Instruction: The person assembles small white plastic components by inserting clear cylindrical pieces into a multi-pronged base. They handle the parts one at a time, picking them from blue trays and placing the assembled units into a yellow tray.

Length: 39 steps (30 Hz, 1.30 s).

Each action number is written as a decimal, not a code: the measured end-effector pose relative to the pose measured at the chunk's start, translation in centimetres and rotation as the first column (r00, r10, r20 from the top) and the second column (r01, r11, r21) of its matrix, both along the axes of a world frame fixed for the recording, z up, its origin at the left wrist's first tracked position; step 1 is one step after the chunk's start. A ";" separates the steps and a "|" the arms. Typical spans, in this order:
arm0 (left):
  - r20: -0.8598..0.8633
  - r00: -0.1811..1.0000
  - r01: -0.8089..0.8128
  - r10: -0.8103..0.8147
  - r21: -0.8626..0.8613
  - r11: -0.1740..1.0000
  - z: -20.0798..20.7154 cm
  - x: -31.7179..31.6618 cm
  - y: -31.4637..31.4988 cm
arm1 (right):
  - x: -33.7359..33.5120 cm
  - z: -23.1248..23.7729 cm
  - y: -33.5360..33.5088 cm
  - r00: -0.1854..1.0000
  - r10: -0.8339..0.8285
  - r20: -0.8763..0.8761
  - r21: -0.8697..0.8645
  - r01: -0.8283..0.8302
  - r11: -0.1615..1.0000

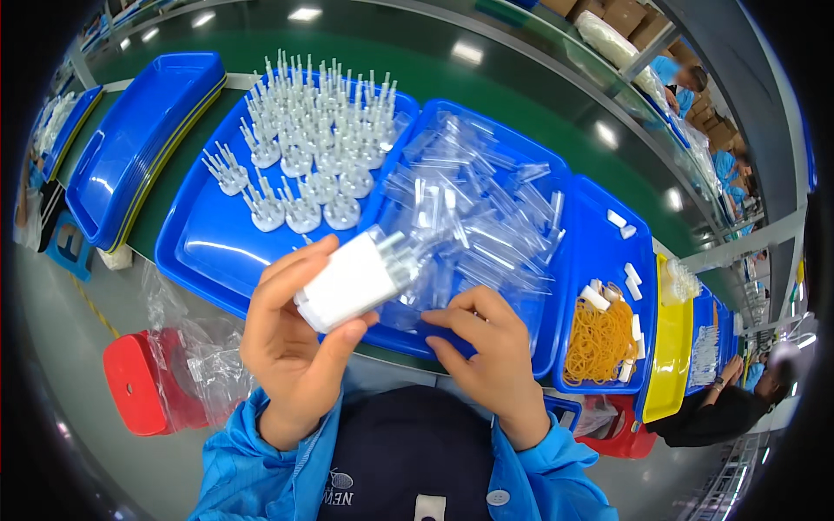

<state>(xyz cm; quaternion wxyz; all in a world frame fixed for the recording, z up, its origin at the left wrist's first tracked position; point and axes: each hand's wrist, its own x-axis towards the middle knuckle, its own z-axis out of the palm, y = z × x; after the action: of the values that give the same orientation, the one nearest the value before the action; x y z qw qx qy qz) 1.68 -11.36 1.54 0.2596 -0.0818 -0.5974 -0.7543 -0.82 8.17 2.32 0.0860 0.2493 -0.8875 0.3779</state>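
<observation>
My left hand (300,334) grips a white cylinder-like piece (346,286) between thumb and fingers, holding it tilted above the trays. Clear plastic tube-like ends stick out of its upper right end. My right hand (486,347) hovers close by, at the near edge of a blue tray (556,330). Its thumb and forefinger are apart, with nothing visible between them. Many loose clear plastic tubes and sleeves (486,208) lie heaped in that tray. In the blue tray to the left (204,252), many clear round-based pieces with upright prongs (321,130) stand in a cluster.
At right, a blue tray (599,204) holds orange rubber bands (599,343) and small white pieces. Beyond it are a yellow tray (671,347) and a seated co-worker (721,408). Stacked blue trays (143,143) stand left. A red stool (143,382) is below, beside clear plastic bags.
</observation>
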 end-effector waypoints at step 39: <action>0.076 0.925 0.379 -0.372 -0.240 0.894 -0.3 -0.5 7.8 | 2.5 -0.9 9.9 0.941 0.072 0.332 -0.857 0.269 0.440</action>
<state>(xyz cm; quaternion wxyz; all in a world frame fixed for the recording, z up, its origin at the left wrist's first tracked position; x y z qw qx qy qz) 1.18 -3.61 1.26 0.0882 -0.2169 -0.6644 -0.7098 1.67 18.11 1.38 0.0813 0.0488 -0.5692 0.8167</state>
